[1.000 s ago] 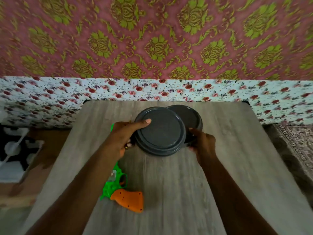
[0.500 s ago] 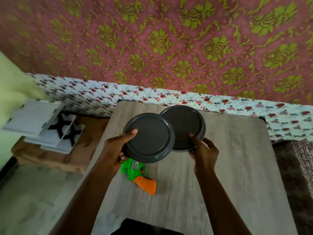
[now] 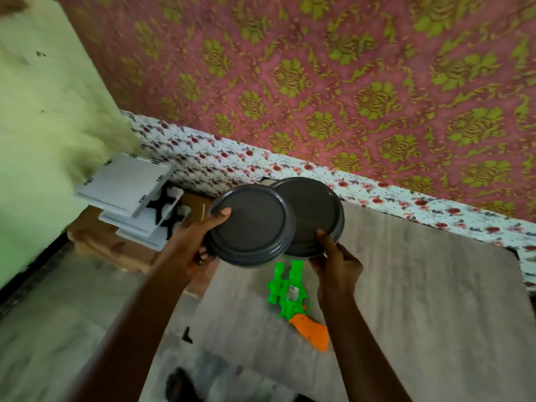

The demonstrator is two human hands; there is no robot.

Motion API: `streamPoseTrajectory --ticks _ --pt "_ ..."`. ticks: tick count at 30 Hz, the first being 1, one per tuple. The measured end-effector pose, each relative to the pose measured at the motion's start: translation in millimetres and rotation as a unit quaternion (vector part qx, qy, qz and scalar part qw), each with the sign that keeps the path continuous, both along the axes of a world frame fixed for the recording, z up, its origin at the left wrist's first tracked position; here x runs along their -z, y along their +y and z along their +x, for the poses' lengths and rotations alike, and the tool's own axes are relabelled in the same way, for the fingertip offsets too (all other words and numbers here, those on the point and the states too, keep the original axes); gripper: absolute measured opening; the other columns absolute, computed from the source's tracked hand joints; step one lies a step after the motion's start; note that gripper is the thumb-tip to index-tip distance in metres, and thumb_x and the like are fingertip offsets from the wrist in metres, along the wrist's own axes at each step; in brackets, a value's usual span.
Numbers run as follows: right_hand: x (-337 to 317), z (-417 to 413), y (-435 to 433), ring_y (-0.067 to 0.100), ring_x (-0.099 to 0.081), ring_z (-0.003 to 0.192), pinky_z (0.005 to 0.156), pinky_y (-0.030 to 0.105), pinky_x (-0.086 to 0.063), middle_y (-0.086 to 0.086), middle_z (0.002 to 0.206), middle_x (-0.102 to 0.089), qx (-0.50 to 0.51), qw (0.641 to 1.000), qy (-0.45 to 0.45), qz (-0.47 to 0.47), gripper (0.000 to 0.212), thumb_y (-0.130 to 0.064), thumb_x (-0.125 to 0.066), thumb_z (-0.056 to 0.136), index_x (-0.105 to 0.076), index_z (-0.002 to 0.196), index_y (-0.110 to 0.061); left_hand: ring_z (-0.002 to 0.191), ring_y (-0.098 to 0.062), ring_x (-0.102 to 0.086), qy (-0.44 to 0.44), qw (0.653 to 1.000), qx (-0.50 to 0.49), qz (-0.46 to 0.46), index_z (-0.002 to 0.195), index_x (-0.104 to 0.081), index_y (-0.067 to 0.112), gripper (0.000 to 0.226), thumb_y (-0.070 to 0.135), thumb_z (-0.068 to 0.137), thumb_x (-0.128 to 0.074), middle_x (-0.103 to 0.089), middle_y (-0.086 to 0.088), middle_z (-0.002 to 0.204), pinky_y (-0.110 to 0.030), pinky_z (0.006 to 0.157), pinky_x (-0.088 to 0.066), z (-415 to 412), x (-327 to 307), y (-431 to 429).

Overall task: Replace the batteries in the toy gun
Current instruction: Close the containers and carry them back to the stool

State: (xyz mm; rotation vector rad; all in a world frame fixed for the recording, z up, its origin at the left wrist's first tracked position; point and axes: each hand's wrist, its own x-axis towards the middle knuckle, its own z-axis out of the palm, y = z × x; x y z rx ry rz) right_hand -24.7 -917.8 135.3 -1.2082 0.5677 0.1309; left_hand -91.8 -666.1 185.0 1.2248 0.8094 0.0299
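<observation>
Now the view's swung left vs a sec ago; front plate (image 3: 249, 224) and rear plate (image 3: 313, 210) have drifted toward the table (image 3: 420, 285) edge. Toy gun (image 3: 293, 297) lies on the table below, untouched, so no battery swap yet. L hand (image 3: 200, 236) clamps front plate's rim, R hand (image 3: 336, 262) pinches rear plate's. Fingers underneath hidden, gun's muzzle covered, battery cover unclear.

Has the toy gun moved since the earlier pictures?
No. The toy gun lies in the same place near the left edge of the table, orange grip toward the person; only the camera turned.
</observation>
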Motion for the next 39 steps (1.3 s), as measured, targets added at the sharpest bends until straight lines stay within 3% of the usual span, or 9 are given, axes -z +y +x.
streamPoseTrajectory --ticks 3,7,10,15,18,24,28,32,39 --pt "-10 -24 71 0.026 -0.068 0.078 0.078 0.040 -0.061 0.007 0.068 -0.069 0.008 1.000 0.000 0.028 0.019 -0.015 -0.087 0.080 -0.074 0.072 -0.004 0.036 -0.019 -0.030 -0.005 1.000 -0.006 0.003 0.068 -0.055 0.008 0.060 0.052 0.053 -0.094 -0.033 -0.008 0.045 -0.027 0.045 -0.028 -21 -18 67" --pt "-26 -49 149 0.025 -0.069 0.079 0.085 0.048 -0.061 0.001 0.065 -0.071 0.032 0.998 0.011 0.048 0.019 -0.009 -0.084 0.081 -0.069 0.071 -0.005 0.036 -0.017 -0.030 -0.003 1.000 -0.010 -0.009 0.085 -0.061 0.005 0.050 0.042 0.069 -0.090 -0.034 -0.009 0.049 -0.025 0.043 -0.027 -50 -35 141" --pt "-31 -71 213 0.020 -0.068 0.071 0.085 0.047 -0.060 -0.003 0.058 -0.069 0.036 0.998 0.008 0.054 0.021 -0.008 -0.082 0.083 -0.066 0.069 -0.006 0.039 -0.018 -0.028 0.000 1.000 -0.005 -0.014 0.086 -0.061 0.006 0.053 0.045 0.066 -0.092 -0.031 -0.006 0.047 -0.028 0.045 -0.025 -75 -43 206" --pt "-30 -84 301 0.027 -0.064 0.067 0.078 0.047 -0.058 0.000 0.051 -0.063 0.026 0.998 0.016 0.049 0.030 -0.009 -0.086 0.078 -0.067 0.055 -0.007 0.040 -0.018 -0.028 -0.010 0.999 -0.045 -0.007 0.049 -0.052 0.018 0.050 0.041 0.068 -0.092 -0.031 -0.004 0.046 -0.028 0.046 -0.024 -106 -49 294" --pt "-25 -79 341 0.029 -0.068 0.069 0.082 0.054 -0.059 0.001 0.055 -0.070 0.009 1.000 0.017 0.025 0.032 -0.014 -0.089 0.075 -0.072 0.048 -0.012 0.037 -0.016 -0.028 -0.026 0.996 -0.080 -0.012 0.060 -0.051 0.011 0.053 0.043 0.065 -0.093 -0.029 -0.003 0.048 -0.026 0.044 -0.024 -114 -43 337" --pt "-4 -53 408 0.038 -0.076 0.088 0.074 0.047 -0.063 0.017 0.094 -0.078 -0.024 0.999 0.026 0.012 0.033 -0.018 -0.093 0.068 -0.078 0.090 0.000 0.039 -0.016 -0.031 -0.041 0.994 -0.103 -0.012 0.118 -0.060 -0.003 0.096 0.057 0.053 -0.095 -0.037 -0.006 0.060 -0.023 0.041 -0.030 -103 -11 409" --pt "8 -32 443 0.027 -0.071 0.082 0.054 0.024 -0.059 0.013 0.107 -0.073 -0.054 0.998 0.024 0.017 0.044 -0.016 -0.087 0.077 -0.070 0.115 -0.003 0.036 -0.016 -0.032 -0.022 0.995 -0.097 -0.005 0.091 -0.060 0.003 0.077 0.056 0.048 -0.096 -0.037 -0.003 0.047 -0.022 0.042 -0.031 -89 -2 437" --pt "30 -12 477 0.030 -0.072 0.095 0.091 0.048 -0.059 0.010 0.120 -0.073 -0.083 0.995 0.051 0.028 0.062 -0.040 -0.089 0.073 -0.069 0.125 -0.012 0.033 -0.014 -0.033 0.001 0.996 -0.093 0.000 0.071 -0.055 0.009 0.061 0.052 0.053 -0.095 -0.040 -0.001 0.042 -0.021 0.038 -0.030 -75 9 463" --pt "62 19 542 0.035 -0.068 0.116 0.102 0.055 -0.055 0.013 0.134 -0.068 -0.095 0.988 0.102 0.061 0.053 -0.020 -0.077 0.089 -0.062 0.139 -0.011 0.032 -0.014 -0.033 0.066 0.994 -0.080 -0.026 0.072 -0.059 0.006 0.039 0.036 0.074 -0.084 -0.038 -0.004 0.043 -0.020 0.035 -0.030 -58 37 510"
